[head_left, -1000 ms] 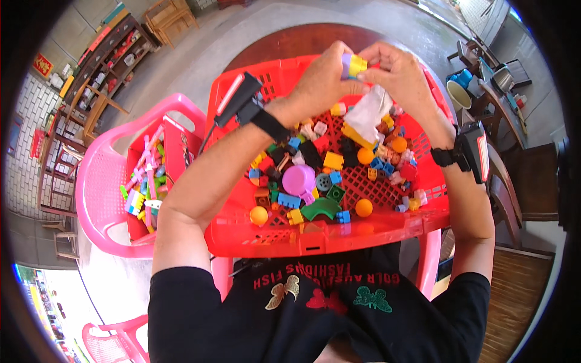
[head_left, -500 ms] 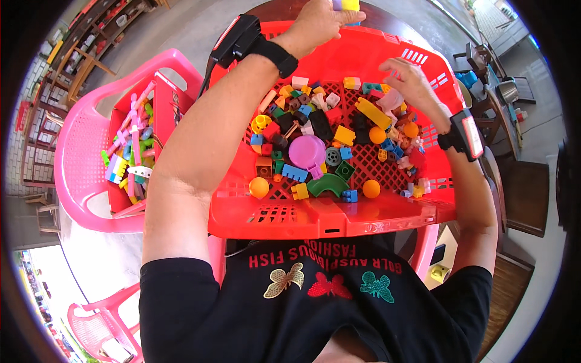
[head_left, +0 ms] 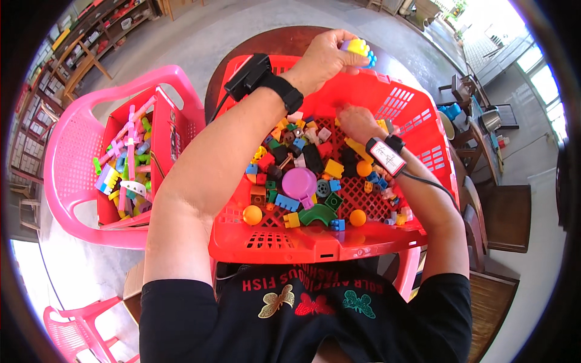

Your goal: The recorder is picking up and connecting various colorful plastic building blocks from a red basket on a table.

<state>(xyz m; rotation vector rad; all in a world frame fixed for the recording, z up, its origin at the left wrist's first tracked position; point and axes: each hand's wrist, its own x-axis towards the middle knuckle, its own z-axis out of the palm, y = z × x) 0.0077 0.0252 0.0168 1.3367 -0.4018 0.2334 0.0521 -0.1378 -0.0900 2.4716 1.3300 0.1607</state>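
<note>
Above the far rim of a red plastic basket (head_left: 266,243), my left hand (head_left: 330,59) pinches a few stacked toy building blocks (head_left: 358,48) in purple, yellow and blue. My right hand (head_left: 358,123) reaches down inside the basket near its far wall. Its fingers look curled inward, and whatever lies in them is hidden. Many small toy blocks cover the basket floor, with a purple round toy pan (head_left: 299,184), a green curved piece (head_left: 318,214), a yellow block (head_left: 333,169) and several orange balls (head_left: 252,215) among them.
To the left a pink plastic chair (head_left: 66,151) bears a red box (head_left: 158,130) of sticks and blocks. Behind the basket is a dark round table (head_left: 242,45). A second pink chair (head_left: 72,336) stands at lower left. Each wrist wears a strapped device; a cable trails from the right one.
My right hand has moved left and down into the basket, its fingers curling. The left hand still holds the stacked blocks, which now show more fully. The view has tilted up, so the basket sits lower.
</note>
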